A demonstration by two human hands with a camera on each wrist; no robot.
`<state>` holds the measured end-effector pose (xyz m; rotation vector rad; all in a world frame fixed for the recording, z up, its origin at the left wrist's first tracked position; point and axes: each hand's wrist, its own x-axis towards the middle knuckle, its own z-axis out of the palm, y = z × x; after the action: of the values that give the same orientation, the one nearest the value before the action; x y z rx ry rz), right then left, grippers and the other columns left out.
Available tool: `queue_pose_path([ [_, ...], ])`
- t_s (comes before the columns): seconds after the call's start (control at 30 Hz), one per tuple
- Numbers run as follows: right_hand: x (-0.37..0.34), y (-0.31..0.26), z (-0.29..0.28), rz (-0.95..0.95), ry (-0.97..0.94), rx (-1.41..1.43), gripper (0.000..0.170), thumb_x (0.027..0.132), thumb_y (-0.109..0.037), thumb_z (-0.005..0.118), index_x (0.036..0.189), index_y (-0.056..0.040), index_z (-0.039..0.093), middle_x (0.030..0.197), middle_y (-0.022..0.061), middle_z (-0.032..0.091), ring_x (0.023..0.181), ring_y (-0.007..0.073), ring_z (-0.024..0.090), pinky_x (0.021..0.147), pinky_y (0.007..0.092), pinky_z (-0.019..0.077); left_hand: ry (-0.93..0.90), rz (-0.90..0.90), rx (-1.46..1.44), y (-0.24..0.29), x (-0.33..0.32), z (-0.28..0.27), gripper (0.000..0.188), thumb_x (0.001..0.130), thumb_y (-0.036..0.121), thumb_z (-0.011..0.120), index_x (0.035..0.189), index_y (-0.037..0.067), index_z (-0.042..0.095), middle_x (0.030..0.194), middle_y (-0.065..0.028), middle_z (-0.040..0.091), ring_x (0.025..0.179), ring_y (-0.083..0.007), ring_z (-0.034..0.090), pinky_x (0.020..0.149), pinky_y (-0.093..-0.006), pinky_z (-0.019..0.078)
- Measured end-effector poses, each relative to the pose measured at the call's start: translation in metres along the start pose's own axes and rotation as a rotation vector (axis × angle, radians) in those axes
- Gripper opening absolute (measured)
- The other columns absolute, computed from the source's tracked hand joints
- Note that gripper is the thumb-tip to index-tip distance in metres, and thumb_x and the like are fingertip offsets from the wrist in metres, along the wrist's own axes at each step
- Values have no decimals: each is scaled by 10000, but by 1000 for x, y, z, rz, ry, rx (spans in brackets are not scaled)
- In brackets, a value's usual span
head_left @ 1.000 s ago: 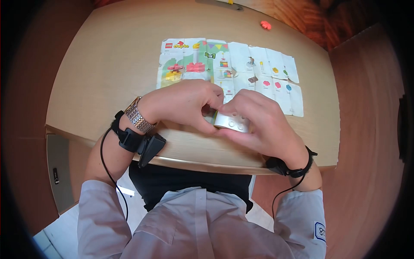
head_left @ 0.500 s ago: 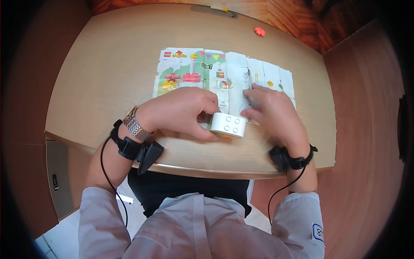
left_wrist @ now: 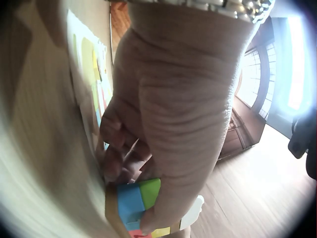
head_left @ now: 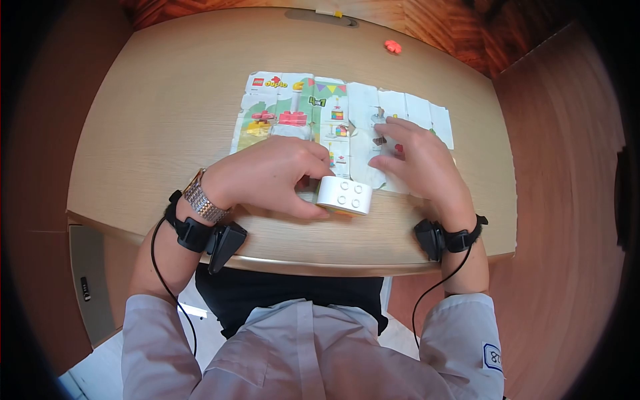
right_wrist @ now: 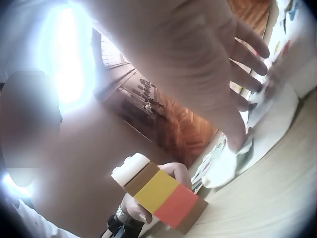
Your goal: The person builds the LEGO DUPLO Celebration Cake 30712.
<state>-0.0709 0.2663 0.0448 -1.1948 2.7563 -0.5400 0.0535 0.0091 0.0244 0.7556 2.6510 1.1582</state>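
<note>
My left hand [head_left: 267, 175] grips a stack of toy building bricks between thumb and fingers, near the table's front edge. On top of the stack is a white, round-ended brick [head_left: 345, 195] with studs. The right wrist view shows brown layers, a yellow brick [right_wrist: 156, 191] and a red brick [right_wrist: 175, 206] beneath it. Blue [left_wrist: 130, 199] and green bricks [left_wrist: 150, 191] face the left wrist camera. Away from the stack, my right hand [head_left: 425, 160] hovers low over the sheet's right part, fingers spread and holding nothing.
A creased, printed instruction sheet [head_left: 363, 97] lies behind the hands. Farther back is a small red flower-shaped piece [head_left: 393, 47]. A yellow-capped marker [head_left: 329, 13] sits at the far edge, by a dark oval slot. Cables run from both wrist cameras.
My right hand has let go of the white brick and moved away, up over the sheet, with its fingers opening. My left hand keeps its grip on the stack.
</note>
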Motion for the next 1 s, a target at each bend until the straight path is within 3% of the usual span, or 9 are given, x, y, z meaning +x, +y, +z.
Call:
queue_pose_path([
  [0.27,4,-3,-3,13,-52,8,487,847,-269,845,1269,-44,750,1278,150,737,1017,340,727,929,420,578,49,73,14,-6,-2,3,350,788,274,873,979,4,760,887,-119,673,801,-306,672,718,-381,536],
  [0.37,10,-3,2,36,74,136,466,871,-275,832,1261,-34,752,1303,163,733,1049,349,727,928,423,582,54,61,6,-7,-2,3,364,793,293,875,958,-2,742,875,-125,661,795,-312,667,714,-383,532],
  [0.43,14,5,6,-88,193,98,445,900,-282,816,1255,-22,755,1286,191,740,1072,358,734,932,430,586,55,56,-2,-7,-2,3,372,796,303,877,946,-4,733,868,-127,654,793,-315,664,712,-384,530],
  [0.57,41,11,-16,-42,140,103,440,913,-298,807,1248,-16,761,1236,212,756,1085,371,739,947,440,584,37,23,-15,-5,-2,2,390,799,333,875,929,-2,724,860,-125,645,786,-311,659,706,-384,525],
  [0.7,100,65,-19,169,147,-31,553,930,-303,779,1404,-34,683,1204,253,755,1131,384,730,967,437,579,22,14,-15,-7,-1,3,402,805,360,867,955,8,742,872,-118,650,794,-305,658,718,-387,528],
  [0.83,164,126,-7,162,275,-23,608,933,-288,771,1472,-43,631,1202,271,750,1142,384,726,984,436,574,15,16,-40,-7,-2,1,412,810,372,862,1008,23,767,890,-108,657,813,-300,663,737,-384,533],
  [0.93,192,140,2,107,304,-13,626,923,-276,778,1488,-61,615,1191,257,755,1124,386,728,977,442,571,-9,-10,-33,-9,-1,2,423,815,377,860,1056,38,783,916,-100,664,842,-299,670,762,-381,537],
  [1.0,202,137,6,9,151,30,535,931,-258,769,1421,-66,674,1175,246,759,1095,392,731,962,457,567,32,49,-37,-13,-2,5,416,823,380,856,1060,45,786,931,-97,667,871,-299,675,778,-382,538],
])
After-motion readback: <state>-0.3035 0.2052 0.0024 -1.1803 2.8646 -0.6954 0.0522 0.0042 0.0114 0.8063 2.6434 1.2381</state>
